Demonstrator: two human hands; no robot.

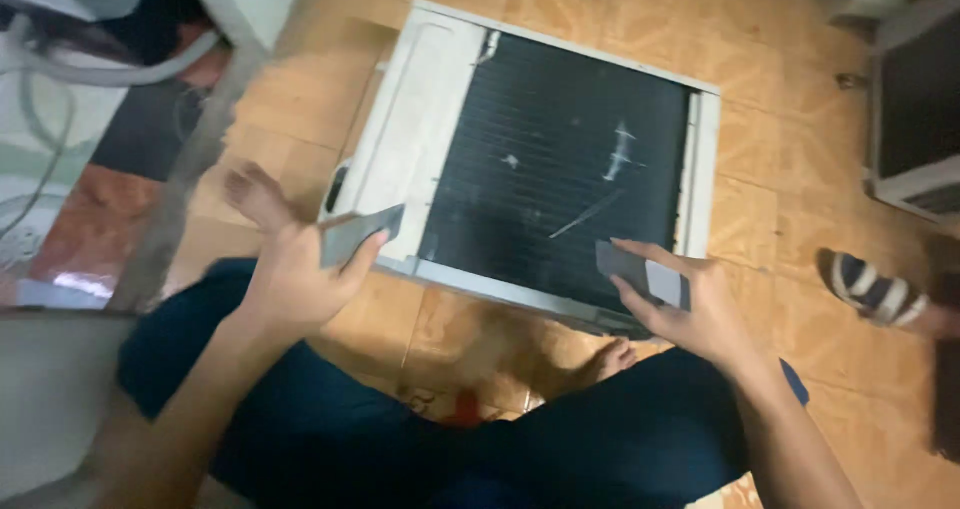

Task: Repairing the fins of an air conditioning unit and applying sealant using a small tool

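A white air-conditioner unit [420, 119] lies flat on the tiled floor, its black finned coil [560, 149] facing up with a few bent, scratched patches. My left hand [290, 269] grips a small grey flat piece [355, 234] at the unit's near left corner. My right hand [685, 304] grips another grey flat piece [640, 274] over the unit's near right edge. My legs in dark blue trousers sit just below the unit, with a bare foot [610, 359] by its front edge.
Another person's foot in a striped sandal [875, 289] rests on the tan floor tiles [790, 169] at right. A second appliance [915, 109] stands at the right edge. Hoses [60, 69] and white casing parts lie at upper left.
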